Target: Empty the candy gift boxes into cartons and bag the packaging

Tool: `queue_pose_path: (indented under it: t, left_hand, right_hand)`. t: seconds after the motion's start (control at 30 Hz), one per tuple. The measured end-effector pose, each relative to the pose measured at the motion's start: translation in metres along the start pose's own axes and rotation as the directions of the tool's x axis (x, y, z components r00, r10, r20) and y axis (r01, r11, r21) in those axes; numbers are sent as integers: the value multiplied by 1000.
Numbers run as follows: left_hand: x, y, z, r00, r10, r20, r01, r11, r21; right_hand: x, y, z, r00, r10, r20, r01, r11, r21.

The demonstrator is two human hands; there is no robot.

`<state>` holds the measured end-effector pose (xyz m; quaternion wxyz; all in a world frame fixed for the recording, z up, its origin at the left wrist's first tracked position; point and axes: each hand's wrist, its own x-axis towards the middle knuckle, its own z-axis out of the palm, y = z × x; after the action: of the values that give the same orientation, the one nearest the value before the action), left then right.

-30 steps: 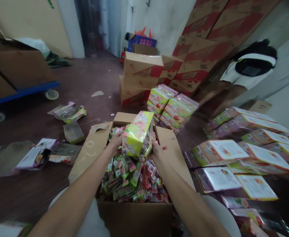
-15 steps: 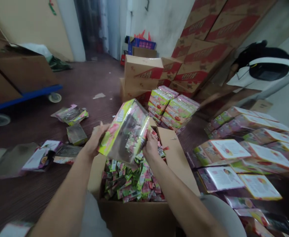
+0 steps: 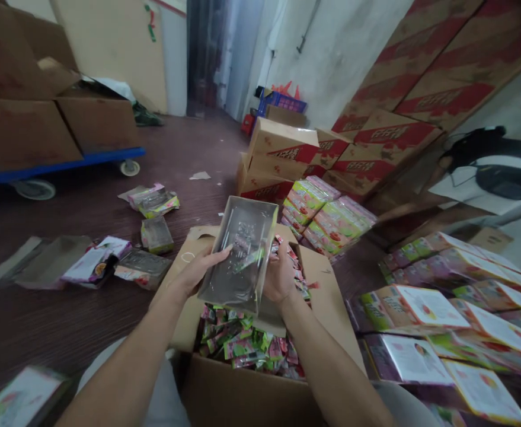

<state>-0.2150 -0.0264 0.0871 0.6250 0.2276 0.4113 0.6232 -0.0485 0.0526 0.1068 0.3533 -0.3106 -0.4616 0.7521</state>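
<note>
Both hands hold a small cardboard display box (image 3: 237, 273), its grey inside turned toward me, with one or a few small packets (image 3: 252, 260) in it. My left hand (image 3: 204, 268) grips its left side, thumb over the rim. On the right side, my right hand (image 3: 281, 277) is closed around the wall, some fingers hidden behind it. Below stands an open carton (image 3: 251, 385) between my knees, filled with many small green and pink wrapped packets (image 3: 242, 344).
Emptied boxes (image 3: 157, 235) lie on the floor to the left, near a blue trolley (image 3: 109, 159) bearing cartons. Stacked colourful boxes (image 3: 340, 225) stand beyond the carton, with more rows (image 3: 424, 308) at right. A person (image 3: 478, 178) bends at far right, before stacked cartons (image 3: 376, 142).
The display box has been tipped so its inside faces me, and most of the packets seen in it earlier are gone from it. My view has shifted left.
</note>
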Motion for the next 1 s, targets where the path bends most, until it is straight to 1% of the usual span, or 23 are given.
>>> queue_pose_path:
  t: [0.1,0.17,0.2,0.23,0.27,0.3,0.33,0.37,0.4,0.43,0.47,0.5,0.53,0.57,0.6,0.63,0.7,0.77,0.83,0.9,0.97,1.0]
  left_hand:
    - [2,0,4,998,5,57,-6,1000,14]
    - [4,2,3,997,56,45,-58,998,30]
    - [5,4,0,995,98,22,-99,994,43]
    - [5,8,-5,989,145,-19,-143,988,58]
    - [6,12,-13,977,198,-84,-193,979,68]
    - [6,18,-21,951,255,-175,-246,967,72]
    - [7,23,-31,907,314,-281,-308,949,67]
    - [7,29,-40,847,369,-382,-377,924,58]
    - [8,35,-49,780,419,-465,-449,892,50]
    - [8,40,-56,718,459,-524,-514,857,47]
    - [8,44,-61,669,488,-560,-563,825,47]
    - [7,47,-64,639,505,-580,-594,803,46]
    - [5,49,-64,626,511,-590,-608,793,41]
    - [2,50,-63,629,501,-595,-605,795,30]
    - [-1,51,-60,639,480,-601,-593,805,13]
    - [-4,50,-56,654,453,-606,-575,818,-8]
    - [-10,50,-48,680,405,-612,-541,840,-46]
    - [-13,50,-42,689,389,-611,-524,850,-50]
    - [-11,51,-38,689,386,-614,-515,856,-40]
    - [-6,51,-37,687,378,-621,-508,860,-39]
    - [2,50,-37,691,345,-635,-483,874,-52]
    - [5,49,-37,695,328,-640,-468,882,-57]
  right_hand:
    - [-9,15,14,994,102,43,-103,995,17]
    - [-15,24,14,991,130,-11,-129,991,27]
    - [-17,25,11,990,125,-66,-124,992,11]
    - [-20,24,5,987,97,-131,-103,994,-39]
    - [-22,22,-2,979,35,-200,-63,989,-137]
    - [-23,19,-11,962,-66,-264,-13,958,-288]
    - [-24,16,-21,933,-190,-304,27,882,-471]
    - [-24,14,-32,901,-309,-303,39,756,-653]
    - [-23,16,-41,884,-390,-258,26,593,-805]
    - [-22,21,-50,892,-411,-187,1,415,-910]
    - [-20,29,-57,926,-360,-115,-24,247,-969]
    - [-20,42,-62,967,-249,-58,-35,98,-995]
    - [-19,57,-64,993,-113,-17,-21,-34,-999]
    - [-20,73,-65,1000,9,13,14,-145,-989]
    - [-21,90,-64,994,100,40,62,-229,-971]
    - [-23,107,-62,985,158,73,116,-284,-952]
    - [-28,136,-56,962,201,184,244,-330,-912]
    - [-30,159,-50,927,221,304,364,-324,-873]
    - [-27,178,-45,881,269,390,463,-314,-829]
    - [-20,191,-41,842,336,422,521,-303,-798]
    - [-10,197,-35,828,380,413,530,-288,-798]
    - [-7,195,-31,826,392,406,526,-275,-805]
